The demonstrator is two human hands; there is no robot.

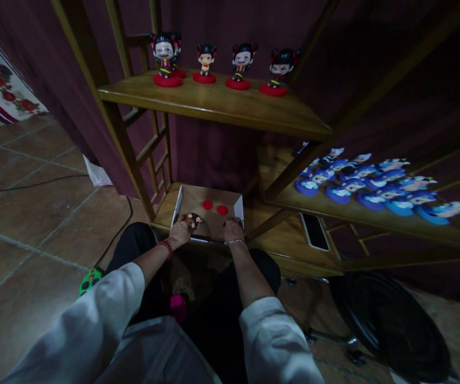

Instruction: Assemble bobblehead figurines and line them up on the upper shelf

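A shallow cardboard box [209, 193] with white outer sides sits on the low wooden shelf in front of my knees. Over its left front part, my left hand [180, 232] has its fingers closed at a small cluster of dark-haired figurines [195, 220]; exactly how many it grips is hard to see. Inside the box's right front corner is my right hand [234, 230], fingers curled down, with whatever they hold hidden. Two red round bases, a left one [207, 205] and a right one [222, 210], lie flat on the box floor beyond my hands.
Above stands a shelf [214, 104] with several black-haired figurines [242, 61] on red bases. Blue figurines [348, 186] crowd the right shelf. A phone [315, 232] lies on the low shelf. A black round stool [390, 325] is at lower right; a green-and-red device [89, 281] with a cable is at left.
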